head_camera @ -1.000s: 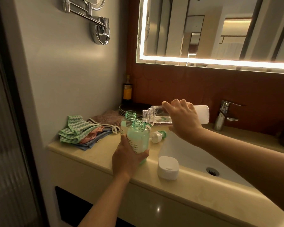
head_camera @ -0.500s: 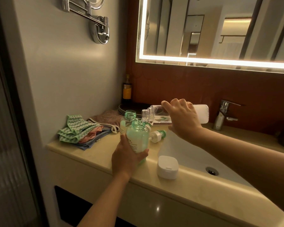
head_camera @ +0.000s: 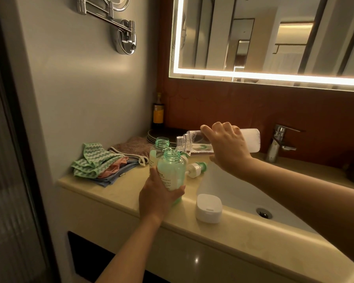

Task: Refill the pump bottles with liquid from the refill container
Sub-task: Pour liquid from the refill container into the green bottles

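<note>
My left hand [head_camera: 155,198] grips a green pump bottle [head_camera: 172,170] with its top off, upright on the counter's front part. My right hand [head_camera: 228,149] holds the clear refill container [head_camera: 192,142] almost level, its open mouth just over the green bottle's neck, and liquid lies along its lower side. A second open green bottle [head_camera: 158,148] stands right behind the first. A pump head [head_camera: 196,167] lies on the counter by the basin's left rim.
A white cap [head_camera: 208,208] sits on the counter edge in front of the basin [head_camera: 239,193]. Folded cloths [head_camera: 102,163] lie at the left, dark plates [head_camera: 161,134] and a dark bottle [head_camera: 158,111] in the corner, the tap [head_camera: 278,142] at the right.
The refill container's mouth has dipped slightly and moved closer over the green bottle's neck. My left hand keeps the bottle in the same spot.
</note>
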`<move>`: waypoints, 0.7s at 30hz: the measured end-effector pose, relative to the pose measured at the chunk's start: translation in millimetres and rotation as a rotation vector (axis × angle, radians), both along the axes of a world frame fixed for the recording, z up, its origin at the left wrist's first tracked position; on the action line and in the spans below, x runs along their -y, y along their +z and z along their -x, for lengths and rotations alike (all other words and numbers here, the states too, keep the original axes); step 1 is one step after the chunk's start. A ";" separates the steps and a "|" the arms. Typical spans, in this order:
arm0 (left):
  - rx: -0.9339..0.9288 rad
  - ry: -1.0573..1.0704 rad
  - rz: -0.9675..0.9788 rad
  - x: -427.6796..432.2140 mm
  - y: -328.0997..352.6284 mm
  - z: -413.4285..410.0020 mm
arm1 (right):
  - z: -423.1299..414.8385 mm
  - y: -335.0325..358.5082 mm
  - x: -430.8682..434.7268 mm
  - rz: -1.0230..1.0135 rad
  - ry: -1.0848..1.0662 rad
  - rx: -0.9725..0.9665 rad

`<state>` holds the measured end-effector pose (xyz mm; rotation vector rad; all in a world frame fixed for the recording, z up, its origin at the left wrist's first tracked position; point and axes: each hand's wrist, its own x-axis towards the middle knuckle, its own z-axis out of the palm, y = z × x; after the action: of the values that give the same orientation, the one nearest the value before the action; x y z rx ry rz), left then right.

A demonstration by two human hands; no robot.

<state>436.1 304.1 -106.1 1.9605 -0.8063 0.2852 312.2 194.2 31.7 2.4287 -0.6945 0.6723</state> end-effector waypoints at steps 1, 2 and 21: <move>-0.003 -0.002 -0.003 0.1 0.3 0.1 | -0.2 -0.4 -0.2 -0.001 0.001 0.001; -0.007 -0.003 -0.006 0.3 0.9 -0.1 | -0.3 -0.7 -0.3 0.001 0.001 0.002; 0.000 -0.006 0.003 0.5 -0.5 -0.7 | -0.9 -0.2 0.3 0.018 0.000 -0.012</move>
<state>436.7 303.6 -106.6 1.9550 -0.8112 0.2823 313.2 193.9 31.4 2.4149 -0.6805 0.6608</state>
